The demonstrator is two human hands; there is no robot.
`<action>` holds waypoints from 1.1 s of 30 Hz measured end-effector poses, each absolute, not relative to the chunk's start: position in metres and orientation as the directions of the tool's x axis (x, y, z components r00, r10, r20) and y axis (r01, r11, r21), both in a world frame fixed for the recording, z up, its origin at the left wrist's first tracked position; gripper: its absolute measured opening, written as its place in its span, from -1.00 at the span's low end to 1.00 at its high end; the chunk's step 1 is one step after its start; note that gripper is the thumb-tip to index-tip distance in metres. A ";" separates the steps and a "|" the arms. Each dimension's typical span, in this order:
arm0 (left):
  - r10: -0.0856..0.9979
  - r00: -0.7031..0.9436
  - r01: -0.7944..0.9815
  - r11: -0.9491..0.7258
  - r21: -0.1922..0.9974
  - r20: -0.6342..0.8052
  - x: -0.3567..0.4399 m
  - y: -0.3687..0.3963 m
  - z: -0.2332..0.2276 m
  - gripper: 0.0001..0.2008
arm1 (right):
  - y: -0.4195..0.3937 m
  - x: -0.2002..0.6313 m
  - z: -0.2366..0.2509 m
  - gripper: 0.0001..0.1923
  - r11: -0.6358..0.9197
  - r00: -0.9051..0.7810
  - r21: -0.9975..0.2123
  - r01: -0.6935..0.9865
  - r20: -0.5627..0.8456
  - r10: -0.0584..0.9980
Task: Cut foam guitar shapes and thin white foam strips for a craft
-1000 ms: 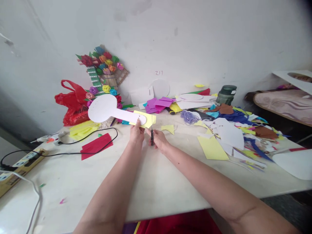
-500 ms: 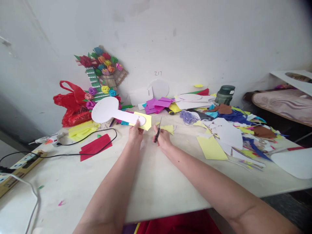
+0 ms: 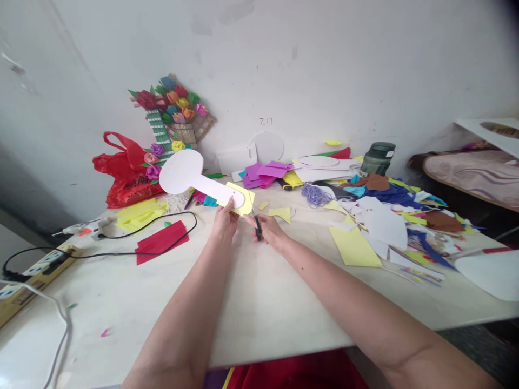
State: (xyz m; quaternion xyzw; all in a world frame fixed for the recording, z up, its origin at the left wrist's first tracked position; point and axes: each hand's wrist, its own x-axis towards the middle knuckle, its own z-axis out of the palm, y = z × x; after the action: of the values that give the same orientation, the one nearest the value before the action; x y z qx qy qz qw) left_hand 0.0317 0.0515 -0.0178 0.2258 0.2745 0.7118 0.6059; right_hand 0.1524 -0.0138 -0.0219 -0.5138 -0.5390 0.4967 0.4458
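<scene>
My left hand (image 3: 226, 219) is closed on a white paddle-shaped cutout (image 3: 182, 172), thumb on top near the narrow end. Behind that end lies a piece of yellow paper (image 3: 247, 201), held together with the cutout. In my right hand (image 3: 265, 227) is a pair of scissors (image 3: 258, 229) with dark handles, blades pointing up at the right edge of the yellow paper. Whether the blades are apart is too small to tell. Yellow scraps (image 3: 280, 214) lie on the table just beyond my right hand.
To the left are red paper (image 3: 162, 243), a glue gun (image 3: 83, 229) with its black cord and a power strip (image 3: 44, 273). A heap of paper offcuts (image 3: 381, 221) covers the right side. A dark green bottle (image 3: 378, 158) and paper flowers (image 3: 178, 102) stand by the wall.
My right hand has brought the scissors left, up to the yellow paper's edge. The white cutout has tilted, its round end higher. The camera view has shifted slightly.
</scene>
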 end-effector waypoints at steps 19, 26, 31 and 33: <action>0.996 -0.081 -0.694 -0.037 0.719 -0.027 0.030 0.055 -0.020 -0.88 | -0.015 0.152 -0.017 -0.57 -0.013 0.074 -1.000 -0.023 -0.014 0.997; 1.000 -0.009 -0.675 -0.024 0.738 0.024 0.026 0.054 -0.022 -0.87 | -0.010 0.163 -0.018 -0.56 -0.012 -0.074 -0.989 0.150 -0.024 0.997; 0.999 -0.007 -0.674 -0.031 0.738 0.035 0.022 0.057 -0.025 -0.85 | -0.005 0.165 -0.022 -0.60 0.040 -0.063 -0.980 0.194 0.028 0.998; 0.999 -0.009 -0.671 -0.034 0.741 0.037 0.023 0.058 -0.026 -0.85 | -0.004 0.161 -0.023 -0.61 0.052 -0.021 -0.986 0.156 0.049 0.999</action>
State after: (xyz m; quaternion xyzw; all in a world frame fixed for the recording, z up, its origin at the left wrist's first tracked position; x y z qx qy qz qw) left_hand 0.0230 0.0584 -0.0255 0.2974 0.2759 0.6546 0.6379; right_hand 0.1609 -0.0039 -0.0226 -0.5208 -0.5545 0.4505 0.4674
